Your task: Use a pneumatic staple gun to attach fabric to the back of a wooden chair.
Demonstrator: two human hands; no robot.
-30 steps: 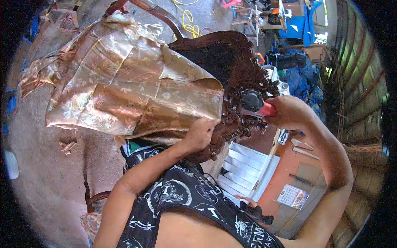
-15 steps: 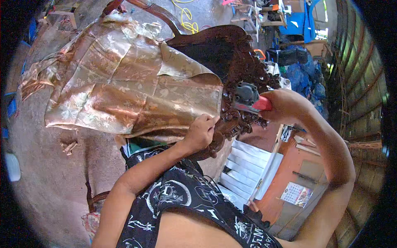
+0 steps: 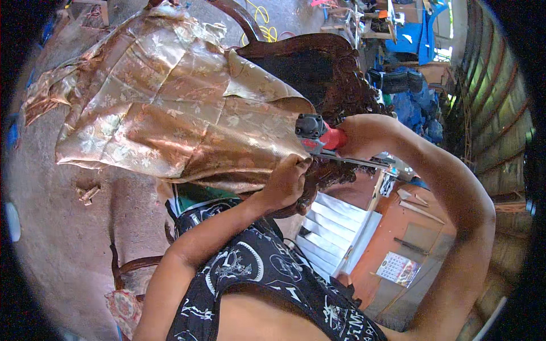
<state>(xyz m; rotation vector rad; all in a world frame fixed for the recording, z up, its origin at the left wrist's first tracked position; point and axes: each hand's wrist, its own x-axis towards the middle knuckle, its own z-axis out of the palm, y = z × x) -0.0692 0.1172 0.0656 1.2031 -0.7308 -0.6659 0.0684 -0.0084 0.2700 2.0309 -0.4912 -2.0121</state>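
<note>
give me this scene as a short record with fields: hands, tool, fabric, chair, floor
left hand: pinches the fabric edge against the chair frame
right hand: grips a red and black stapler, nose at that edge
fabric: gold floral cloth draped over the chair
chair: dark carved wood, lying tilted
floor: bare, with a wood scrap

A bare grey floor [image 3: 51,227] runs down the left side, with a scrap of wood [image 3: 87,193] lying on it. At the top edge a yellow cable [image 3: 263,23] lies coiled near a cluttered workbench [image 3: 364,23] with blue sheeting [image 3: 421,40]. Corrugated metal wall [image 3: 489,102] curves along the right, daylight showing through beside it.
</note>
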